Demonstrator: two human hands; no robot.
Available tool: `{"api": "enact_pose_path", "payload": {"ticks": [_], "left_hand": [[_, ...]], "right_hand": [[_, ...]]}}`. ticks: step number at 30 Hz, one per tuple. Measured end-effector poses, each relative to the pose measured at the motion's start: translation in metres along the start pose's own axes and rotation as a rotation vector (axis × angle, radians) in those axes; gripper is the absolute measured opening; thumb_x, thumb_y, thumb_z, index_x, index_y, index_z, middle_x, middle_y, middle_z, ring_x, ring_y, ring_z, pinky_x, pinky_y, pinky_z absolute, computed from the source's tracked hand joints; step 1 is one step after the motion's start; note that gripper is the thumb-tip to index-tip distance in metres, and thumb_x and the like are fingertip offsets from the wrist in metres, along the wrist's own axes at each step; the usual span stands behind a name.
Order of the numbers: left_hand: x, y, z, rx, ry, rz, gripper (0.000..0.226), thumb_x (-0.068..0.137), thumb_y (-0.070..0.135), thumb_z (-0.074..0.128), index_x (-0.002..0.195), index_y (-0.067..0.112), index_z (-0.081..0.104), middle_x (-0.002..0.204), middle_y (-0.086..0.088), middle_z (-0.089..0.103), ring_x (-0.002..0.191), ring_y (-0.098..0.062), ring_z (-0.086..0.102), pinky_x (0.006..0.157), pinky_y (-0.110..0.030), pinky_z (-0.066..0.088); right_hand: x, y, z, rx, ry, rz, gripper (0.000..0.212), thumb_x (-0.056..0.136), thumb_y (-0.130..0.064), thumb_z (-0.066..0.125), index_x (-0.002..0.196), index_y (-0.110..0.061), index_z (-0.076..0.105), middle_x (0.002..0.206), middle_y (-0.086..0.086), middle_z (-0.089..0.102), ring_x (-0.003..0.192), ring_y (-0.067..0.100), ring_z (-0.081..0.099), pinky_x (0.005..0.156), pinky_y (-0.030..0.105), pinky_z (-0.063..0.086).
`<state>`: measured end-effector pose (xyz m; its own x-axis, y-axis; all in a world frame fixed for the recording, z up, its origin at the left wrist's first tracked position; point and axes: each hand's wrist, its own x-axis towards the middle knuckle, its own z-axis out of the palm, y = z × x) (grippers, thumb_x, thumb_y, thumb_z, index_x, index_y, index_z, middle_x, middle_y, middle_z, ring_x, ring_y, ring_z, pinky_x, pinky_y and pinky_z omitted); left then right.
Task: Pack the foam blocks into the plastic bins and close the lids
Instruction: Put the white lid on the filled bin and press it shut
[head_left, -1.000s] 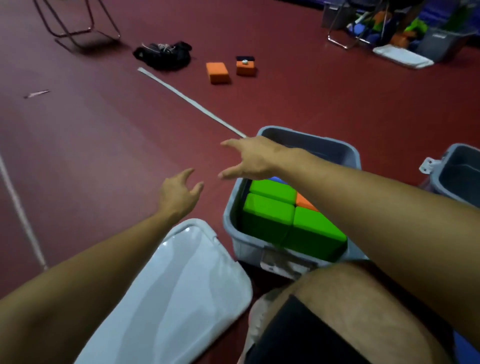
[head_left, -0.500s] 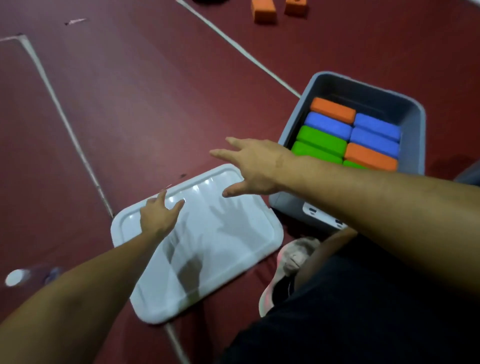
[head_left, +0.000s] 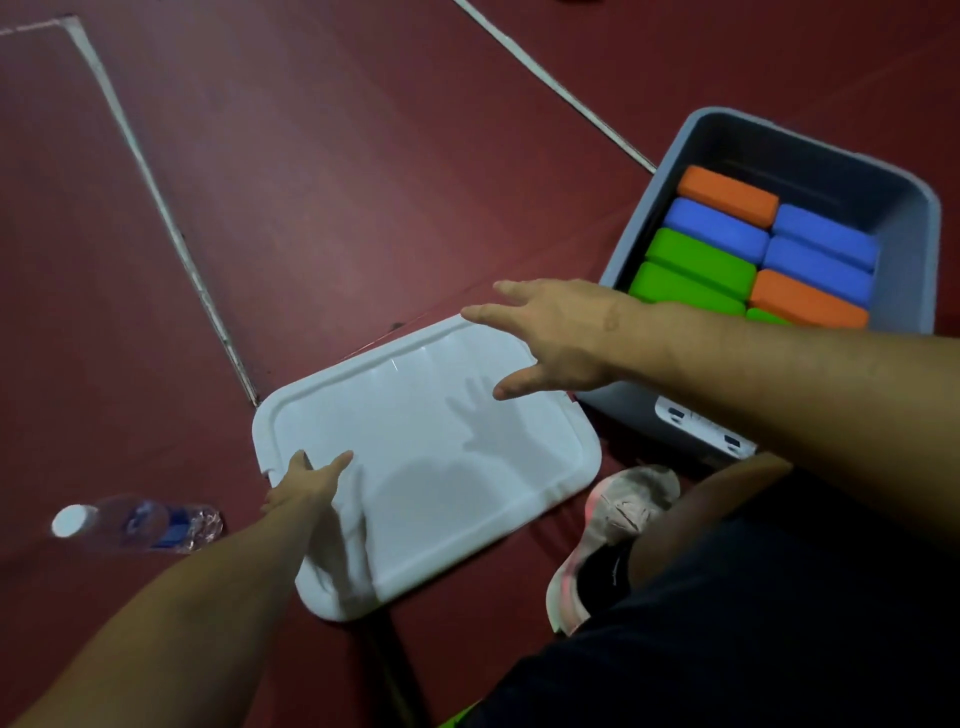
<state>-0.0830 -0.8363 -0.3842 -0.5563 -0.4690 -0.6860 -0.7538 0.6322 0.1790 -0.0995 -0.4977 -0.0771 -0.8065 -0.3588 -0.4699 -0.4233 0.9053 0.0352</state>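
A grey plastic bin (head_left: 919, 218) stands on the red floor at the right, filled with orange, blue and green foam blocks (head_left: 711, 260). Its white lid (head_left: 431, 457) lies flat on the floor to the left of the bin. My left hand (head_left: 306, 480) rests on the lid's near left edge, fingers apart. My right hand (head_left: 556, 338) hovers over the lid's far right corner, fingers spread, holding nothing.
A clear plastic water bottle (head_left: 140, 522) lies on the floor left of the lid. White tape lines (head_left: 156, 197) cross the red floor. A pale shoe (head_left: 608, 530) and my dark-clad leg sit just right of the lid.
The view tilted down further and the water bottle came into view. My left hand reached the lid's left edge. My right hand stayed spread over the lid's far corner.
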Motion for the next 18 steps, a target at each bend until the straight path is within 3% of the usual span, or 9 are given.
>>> {"api": "enact_pose_path", "payload": {"ticks": [2, 6, 10, 14, 18], "left_hand": [[0.004, 0.0, -0.001, -0.037, 0.014, -0.024, 0.112, 0.04, 0.095, 0.046, 0.133, 0.033, 0.043, 0.126, -0.019, 0.052, 0.116, -0.046, 0.046, 0.099, -0.059, 0.042], [-0.024, 0.014, -0.016, -0.094, 0.047, -0.013, 0.097, 0.059, 0.086, 0.059, 0.141, 0.039, 0.038, 0.141, -0.023, 0.036, 0.124, -0.048, 0.037, 0.1, -0.063, 0.037], [-0.044, 0.027, -0.039, -0.201, 0.121, 0.08, 0.092, 0.064, 0.074, 0.072, 0.144, 0.043, 0.039, 0.144, -0.022, 0.027, 0.117, -0.05, 0.048, 0.103, -0.056, 0.043], [-0.058, 0.06, -0.081, -0.129, 0.248, 0.273, 0.09, 0.062, 0.077, 0.071, 0.141, 0.044, 0.044, 0.134, -0.019, 0.036, 0.107, -0.045, 0.056, 0.096, -0.05, 0.049], [-0.089, 0.116, -0.135, -0.077, 0.293, 0.523, 0.088, 0.063, 0.076, 0.071, 0.14, 0.037, 0.05, 0.139, -0.008, 0.056, 0.12, -0.036, 0.056, 0.1, -0.047, 0.048]], "right_hand": [[0.001, 0.001, 0.003, -0.002, -0.017, -0.005, 0.09, 0.083, -0.074, 0.05, 0.153, -0.041, 0.004, 0.163, 0.006, 0.011, 0.144, 0.03, 0.027, 0.108, 0.05, 0.039], [-0.001, 0.003, 0.006, -0.001, -0.048, 0.009, 0.09, 0.084, -0.072, 0.051, 0.154, -0.041, 0.004, 0.163, 0.005, 0.011, 0.144, 0.03, 0.028, 0.108, 0.049, 0.039], [-0.003, 0.003, 0.003, -0.01, -0.037, 0.009, 0.088, 0.085, -0.07, 0.052, 0.154, -0.04, 0.004, 0.163, 0.004, 0.012, 0.144, 0.029, 0.028, 0.107, 0.049, 0.04], [-0.002, 0.005, 0.001, -0.011, 0.011, 0.023, 0.087, 0.085, -0.07, 0.051, 0.154, -0.04, 0.006, 0.162, 0.005, 0.015, 0.142, 0.03, 0.031, 0.106, 0.048, 0.04], [-0.001, 0.01, -0.004, 0.023, 0.109, 0.058, 0.089, 0.084, -0.071, 0.05, 0.154, -0.039, 0.006, 0.163, 0.006, 0.013, 0.143, 0.03, 0.029, 0.11, 0.046, 0.036]]}}
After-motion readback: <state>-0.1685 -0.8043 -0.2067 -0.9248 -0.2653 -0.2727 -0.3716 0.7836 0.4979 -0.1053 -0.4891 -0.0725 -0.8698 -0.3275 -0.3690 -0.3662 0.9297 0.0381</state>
